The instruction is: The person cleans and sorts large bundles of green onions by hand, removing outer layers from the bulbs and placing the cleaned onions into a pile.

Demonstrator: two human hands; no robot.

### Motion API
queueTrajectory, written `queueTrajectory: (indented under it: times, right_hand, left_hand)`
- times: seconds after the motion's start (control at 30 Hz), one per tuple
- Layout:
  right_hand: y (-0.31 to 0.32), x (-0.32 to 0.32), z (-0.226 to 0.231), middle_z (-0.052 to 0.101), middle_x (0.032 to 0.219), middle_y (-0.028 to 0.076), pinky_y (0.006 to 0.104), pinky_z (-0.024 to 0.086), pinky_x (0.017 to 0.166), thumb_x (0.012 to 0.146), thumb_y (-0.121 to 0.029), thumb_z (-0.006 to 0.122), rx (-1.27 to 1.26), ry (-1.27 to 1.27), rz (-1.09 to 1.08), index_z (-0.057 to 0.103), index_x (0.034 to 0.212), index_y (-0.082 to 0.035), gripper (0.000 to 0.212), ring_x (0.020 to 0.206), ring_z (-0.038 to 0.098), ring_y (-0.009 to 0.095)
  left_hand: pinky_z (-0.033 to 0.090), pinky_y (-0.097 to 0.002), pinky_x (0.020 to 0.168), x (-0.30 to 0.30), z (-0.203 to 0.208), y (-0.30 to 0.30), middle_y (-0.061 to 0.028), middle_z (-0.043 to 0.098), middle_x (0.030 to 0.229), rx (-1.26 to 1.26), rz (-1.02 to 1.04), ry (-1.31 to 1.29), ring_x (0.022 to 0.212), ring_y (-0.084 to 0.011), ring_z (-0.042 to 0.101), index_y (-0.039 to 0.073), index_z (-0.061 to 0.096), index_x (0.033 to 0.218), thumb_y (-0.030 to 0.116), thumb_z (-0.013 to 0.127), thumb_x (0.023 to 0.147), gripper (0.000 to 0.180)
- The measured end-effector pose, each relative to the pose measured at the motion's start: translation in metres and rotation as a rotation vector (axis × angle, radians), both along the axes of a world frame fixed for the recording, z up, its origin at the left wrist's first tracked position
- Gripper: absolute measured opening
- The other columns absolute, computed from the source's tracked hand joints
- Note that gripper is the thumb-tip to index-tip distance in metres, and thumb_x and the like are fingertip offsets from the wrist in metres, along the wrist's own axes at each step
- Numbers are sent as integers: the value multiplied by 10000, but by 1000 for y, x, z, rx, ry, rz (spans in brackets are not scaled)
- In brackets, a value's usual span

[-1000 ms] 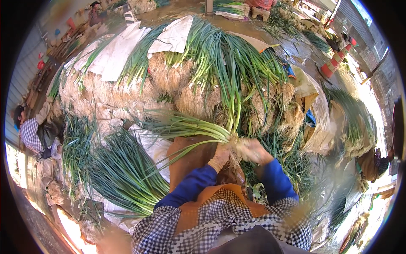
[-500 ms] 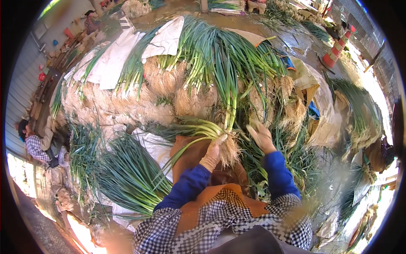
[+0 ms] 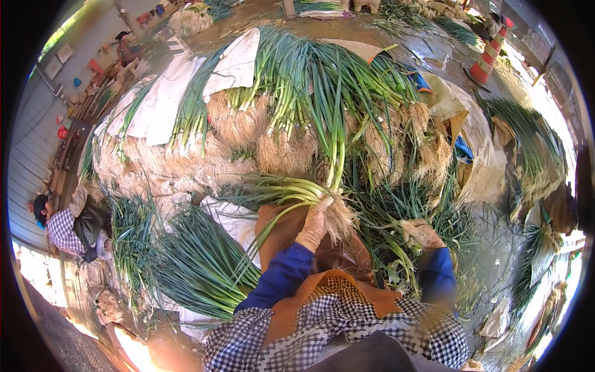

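Note:
My left hand (image 3: 315, 224) is closed around the pale lower stems of a few green onions (image 3: 297, 191), whose stringy tan roots (image 3: 339, 218) hang beside the thumb. Some of their leaves bend away to the left, over the brown apron across my lap. Off to the right, my right hand (image 3: 423, 234) is curled low over a heap of loose green leaves (image 3: 396, 257). Whether it grips any of those leaves is too unclear to make out. A large sheaf of dark green onion tops (image 3: 201, 260) lies at my left.
In front, a long pile of green onions (image 3: 291, 80) has roots facing me, partly covered by white sheets (image 3: 232, 62). A striped traffic cone (image 3: 489, 56) stands at the far right on wet floor. Another person (image 3: 65, 226) sits at the left beside more greens.
My right hand has swung right and down, away from the roots, to the leaf heap. My left hand keeps its hold on the green onions almost in place. The view has shifted slightly.

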State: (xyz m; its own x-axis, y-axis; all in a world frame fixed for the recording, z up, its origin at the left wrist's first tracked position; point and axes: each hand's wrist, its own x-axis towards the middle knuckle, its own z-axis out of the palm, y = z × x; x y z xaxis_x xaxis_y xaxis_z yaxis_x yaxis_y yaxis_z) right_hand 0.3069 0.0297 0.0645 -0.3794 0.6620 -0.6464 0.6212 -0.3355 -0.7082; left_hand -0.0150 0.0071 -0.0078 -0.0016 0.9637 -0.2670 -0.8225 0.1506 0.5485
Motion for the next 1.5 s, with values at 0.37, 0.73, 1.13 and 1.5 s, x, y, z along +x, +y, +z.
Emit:
queueTrajectory:
  times: [0.37, 0.73, 1.13, 1.5]
  right_hand:
    - [81, -180, 7, 589, 811, 25, 254, 438, 693, 906, -287, 515, 169, 999, -20, 612, 1055, -64, 285, 717, 527, 110]
    - [36, -165, 16, 522, 601, -14, 219, 358, 487, 883, -340, 555, 63, 672, -108, 603, 758, -83, 290, 531, 437, 72]
    - [109, -215, -12, 547, 592, -15, 199, 364, 457, 887, -342, 553, 186, 867, -345, 602, 711, -81, 319, 439, 439, 81]
    - [80, -227, -17, 610, 734, 119, 373, 460, 557, 877, -387, 511, 1181, 9, -135, 603, 741, -79, 349, 641, 586, 290]
  left_hand:
    - [518, -369, 800, -15, 80, -14, -148, 572, 1032, 200, -221, -330, 894, -255, 593, -30, 478, 1138, 213, 448, 909, 336]
    - [482, -185, 482, -89, 71, -13, -162, 505, 796, 261, -18, -679, 684, -122, 534, -113, 441, 1130, 163, 373, 940, 342]
    - [524, -388, 817, -100, 75, -45, -173, 541, 993, 165, -117, -97, 919, -251, 567, -40, 400, 1244, 167, 589, 744, 573]
    - [531, -348, 710, -20, 57, -33, -112, 611, 928, 6, -148, -49, 795, -210, 607, -19, 522, 1146, 185, 515, 819, 385]
